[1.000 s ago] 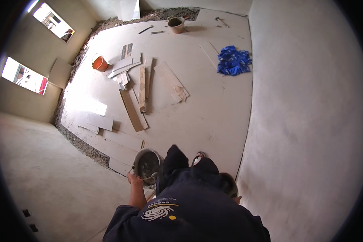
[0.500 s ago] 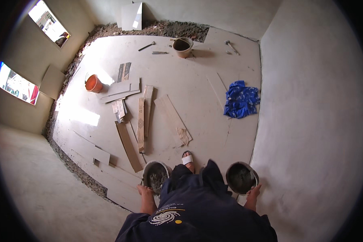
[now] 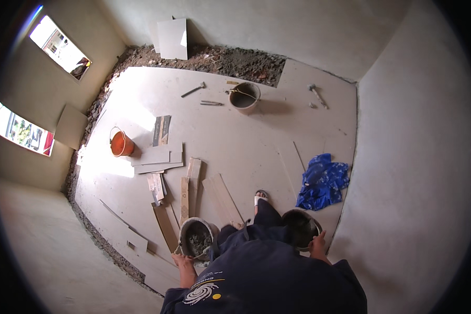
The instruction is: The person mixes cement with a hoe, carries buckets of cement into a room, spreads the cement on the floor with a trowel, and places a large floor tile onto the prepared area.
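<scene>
A bucket hangs at each of my sides. My left hand point(image 3: 183, 261) is closed on the handle of a bucket point(image 3: 214, 233) with grey mortar inside. The other bucket point(image 3: 319, 226), dark within and holding grey mortar, hangs from my right hand point(image 3: 317, 243), whose fingers are closed at its rim or handle. Part of this right bucket is hidden behind my clothing. One sandalled foot point(image 3: 260, 197) is out in front on the tiled floor, between the two buckets.
Cardboard strips point(image 3: 193, 183) and cut tile pieces point(image 3: 157, 157) lie ahead on the left, near an orange bucket point(image 3: 121, 144). A blue sheet point(image 3: 323, 182) lies ahead right. Farther off are another bucket point(image 3: 244, 98), hammers point(image 3: 317, 97) and a rubble strip point(image 3: 246, 63).
I have stepped forward: floor items sit closer, and a foot now shows farther right. Both buckets have moved along with me, still in my hands.
</scene>
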{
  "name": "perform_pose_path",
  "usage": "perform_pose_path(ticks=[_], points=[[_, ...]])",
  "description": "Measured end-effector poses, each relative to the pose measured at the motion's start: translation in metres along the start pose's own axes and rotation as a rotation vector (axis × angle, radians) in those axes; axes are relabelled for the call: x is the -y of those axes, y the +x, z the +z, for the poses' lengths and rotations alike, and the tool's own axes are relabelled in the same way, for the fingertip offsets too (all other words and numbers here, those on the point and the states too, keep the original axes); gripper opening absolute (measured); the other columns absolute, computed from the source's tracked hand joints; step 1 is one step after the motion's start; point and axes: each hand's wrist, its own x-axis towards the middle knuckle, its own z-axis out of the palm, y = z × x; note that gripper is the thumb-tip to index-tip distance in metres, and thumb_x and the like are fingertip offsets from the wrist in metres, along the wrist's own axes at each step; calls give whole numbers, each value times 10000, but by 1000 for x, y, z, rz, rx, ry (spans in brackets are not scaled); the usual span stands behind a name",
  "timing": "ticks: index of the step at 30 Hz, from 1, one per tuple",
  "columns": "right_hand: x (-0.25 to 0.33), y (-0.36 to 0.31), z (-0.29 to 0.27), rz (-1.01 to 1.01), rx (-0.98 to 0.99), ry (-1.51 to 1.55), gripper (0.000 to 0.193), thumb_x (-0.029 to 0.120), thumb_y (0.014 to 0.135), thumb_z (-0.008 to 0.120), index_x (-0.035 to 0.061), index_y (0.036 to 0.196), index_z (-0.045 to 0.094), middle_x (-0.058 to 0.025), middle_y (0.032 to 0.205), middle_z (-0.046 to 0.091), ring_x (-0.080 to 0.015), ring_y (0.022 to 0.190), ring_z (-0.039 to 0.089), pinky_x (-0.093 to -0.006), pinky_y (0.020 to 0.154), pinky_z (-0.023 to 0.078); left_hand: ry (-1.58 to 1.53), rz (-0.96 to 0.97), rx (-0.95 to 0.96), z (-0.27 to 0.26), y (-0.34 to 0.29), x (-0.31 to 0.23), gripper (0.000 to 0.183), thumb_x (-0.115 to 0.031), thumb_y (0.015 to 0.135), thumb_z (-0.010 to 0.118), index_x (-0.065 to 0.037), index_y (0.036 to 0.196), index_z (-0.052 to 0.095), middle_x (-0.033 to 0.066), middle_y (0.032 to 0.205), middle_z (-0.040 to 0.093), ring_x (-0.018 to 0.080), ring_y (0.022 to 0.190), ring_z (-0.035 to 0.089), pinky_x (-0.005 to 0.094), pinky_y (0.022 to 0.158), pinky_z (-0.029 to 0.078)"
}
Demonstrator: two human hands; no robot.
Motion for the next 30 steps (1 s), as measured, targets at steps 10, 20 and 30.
perform_pose_path(ticks=[10,20,30], points=[[194,-21,174,-257,168,-248,684,700,872,461,26,787,531,-56,609,457,-193,417,449,-336,406,366,-35,-49,-98,196,-60,-39,402,-556,875,410,-171,759,432,-22,575,362,164,464,313,328,465,319],[393,-114,316,-565,199,-565,411,404,832,687,-3,819,627,-76,694,592,-182,505,546,-348,491,432,39,-194,5,446,-42,-52,478,-597,890,373,-149,745,452,-35,508,346,126,398,298,285,393,298],[579,-126,516,-693,353,-958,403,375,847,628,-14,747,633,-74,661,622,-185,520,590,-357,561,476,175,-55,81,651,-61,-78,439,-578,911,492,-184,730,424,-59,499,325,96,370,288,240,342,271]])
